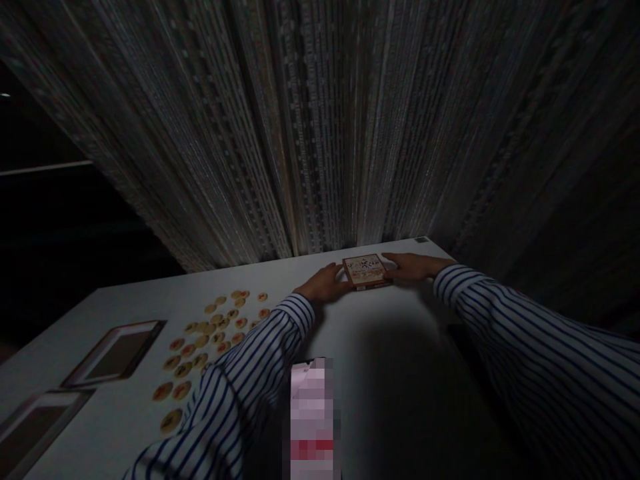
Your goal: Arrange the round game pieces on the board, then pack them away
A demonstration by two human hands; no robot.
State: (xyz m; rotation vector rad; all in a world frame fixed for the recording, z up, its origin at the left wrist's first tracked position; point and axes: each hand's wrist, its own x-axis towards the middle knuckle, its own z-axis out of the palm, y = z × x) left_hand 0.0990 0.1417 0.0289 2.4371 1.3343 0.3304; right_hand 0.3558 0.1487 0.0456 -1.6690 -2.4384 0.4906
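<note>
A flat, square xiangqi box (367, 269) with a printed lid lies near the back edge of the white table. My left hand (326, 283) grips its left side, the thumb along the near corner. From the other side my right hand (410, 266) holds the box's right edge, thumb on the rim and forefinger stretched out beyond the back corner. Round wooden xiangqi pieces (201, 341), several with red or black characters, are scattered left of my left forearm, which covers some of them.
Two shallow open box halves (114, 353) (37, 427) lie at the table's left. A phone with a lit, blurred screen (311, 413) is near me in the middle. A string curtain (320, 133) hangs behind the table (280, 268). A small dark square label (422, 240) marks the back right corner.
</note>
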